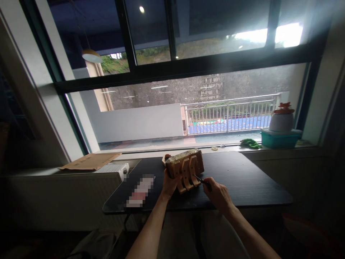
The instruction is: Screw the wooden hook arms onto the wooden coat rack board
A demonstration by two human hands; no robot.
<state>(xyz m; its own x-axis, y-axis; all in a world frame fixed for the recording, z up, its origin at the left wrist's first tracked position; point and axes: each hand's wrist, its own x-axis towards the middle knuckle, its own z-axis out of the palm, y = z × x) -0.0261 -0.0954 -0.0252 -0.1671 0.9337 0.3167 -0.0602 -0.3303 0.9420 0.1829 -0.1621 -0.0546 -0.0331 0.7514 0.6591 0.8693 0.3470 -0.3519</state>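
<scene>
Near the far middle of the dark table (242,180), a wooden hook rack (198,162) is tilted towards me. Several curved wooden hooks (185,172) stand out from its front, and its upper side looks shiny and crinkled. My left hand (169,183) is closed around the rack's lower left side, with some fingers hidden. In my right hand (217,190) is a dark-handled screwdriver (206,183), its thin shaft pointing left with the tip at the rightmost hook. Behind the rack's left end lies a small wooden piece (165,159), partly covered.
A blurred-out flat item (140,191) lies on the table's left. Left of the table, a cardboard envelope (90,161) rests by a white radiator (113,169). Along the windowsill are a green cloth (250,144) and a teal box (280,139) bearing a white container with an orange top (281,120).
</scene>
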